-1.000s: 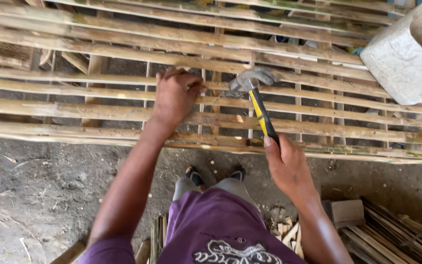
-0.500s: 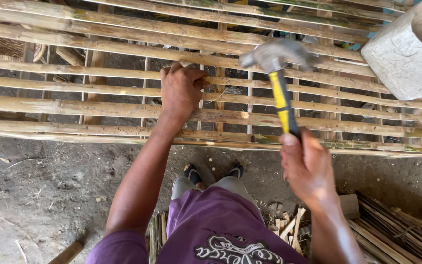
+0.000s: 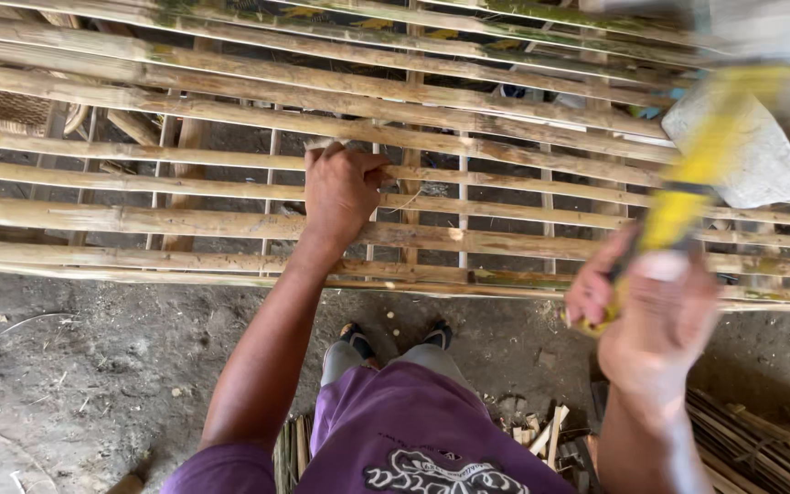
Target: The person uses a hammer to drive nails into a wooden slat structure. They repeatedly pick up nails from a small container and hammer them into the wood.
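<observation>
Bare dirt floor (image 3: 75, 366) runs below the bamboo frame (image 3: 230, 220), whose long slats cross my whole view with dark gaps between them. I see my left hand (image 3: 340, 192) resting on the slats near the middle, its fingers (image 3: 322, 157) curled over one slat's upper edge. My right hand (image 3: 656, 306), blurred, grips the yellow-handled hammer (image 3: 701, 165), raised well clear to the right, near a grey block (image 3: 752, 155).

No packages, labels, signs or screens show anywhere in this view.
</observation>
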